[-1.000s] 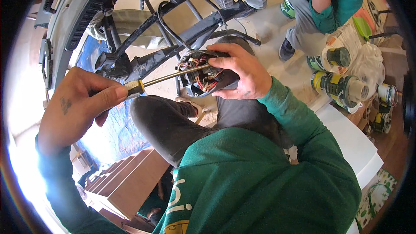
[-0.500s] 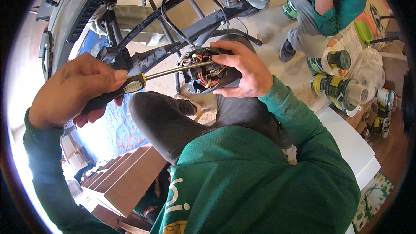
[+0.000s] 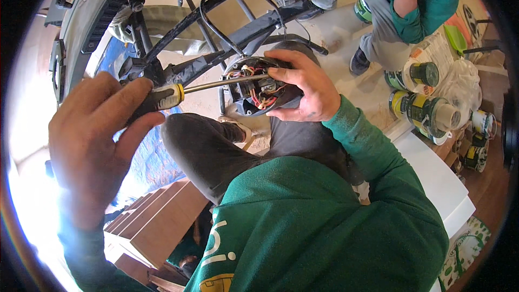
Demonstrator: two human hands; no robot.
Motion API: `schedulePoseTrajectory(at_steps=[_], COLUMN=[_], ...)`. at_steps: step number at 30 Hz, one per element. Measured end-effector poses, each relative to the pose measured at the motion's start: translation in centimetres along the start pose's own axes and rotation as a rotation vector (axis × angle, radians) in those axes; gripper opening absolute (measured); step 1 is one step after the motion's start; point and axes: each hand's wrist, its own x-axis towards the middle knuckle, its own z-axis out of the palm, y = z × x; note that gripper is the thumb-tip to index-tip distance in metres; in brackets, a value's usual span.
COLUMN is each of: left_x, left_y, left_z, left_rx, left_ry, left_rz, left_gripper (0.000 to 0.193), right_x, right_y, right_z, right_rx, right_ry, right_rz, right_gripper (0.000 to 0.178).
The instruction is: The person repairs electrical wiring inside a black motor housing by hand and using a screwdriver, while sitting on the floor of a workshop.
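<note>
My left hand (image 3: 105,130) grips the black and yellow handle of a screwdriver (image 3: 216,84), fingers curled round it. The long metal shaft lies across the open face of a round black housing (image 3: 231,84) packed with red and pale wires (image 3: 258,94). Its tip ends by the thumb of my right hand (image 3: 308,84). That hand is wrapped round the right side of the housing, thumb on the rim near the shaft; the other fingers go partly out of sight behind it. A black cable (image 3: 208,19) leads up from the housing toward the black metal frame (image 3: 259,27).
Another person in a green sleeve (image 3: 411,24) and grey trousers sits at the upper right. Several tubs (image 3: 416,108) stand on the right beside a plastic bag (image 3: 459,84). Wooden boards (image 3: 162,219) lie lower left, near a blue sheet (image 3: 148,154). A white panel (image 3: 432,178) is at my right.
My left hand has turned on the screwdriver handle, its fingers and wrist shifting round. The shaft stays across the housing, and my right hand keeps its hold.
</note>
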Motion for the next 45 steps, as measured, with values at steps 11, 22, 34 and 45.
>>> schedulePoseTrajectory(at_steps=[11,22,34,45], left_x=[1.2,-1.0,-2.4,0.0], left_y=[-3.4,-0.6,-3.6,-3.8], left_z=[-0.4,0.8,3.1,1.7], left_rx=[-0.872,-0.027,-0.809,-0.757], left_ry=[-0.73,0.015,-0.324,-0.409], left_rz=[-0.58,0.006,-0.489,-0.497], left_gripper=[0.054,0.035,0.048,0.055], right_x=[0.7,0.2,0.6,0.7], right_y=[-0.5,0.0,-0.3,-0.3], right_z=[-0.1,0.0,-0.4,-0.7], right_rx=[-0.052,-0.019,-0.051,-0.01], right_ry=[-0.034,-0.005,-0.027,-0.011], right_rz=[-0.003,-0.002,0.005,0.021], right_gripper=[0.095,0.096,0.099,0.096])
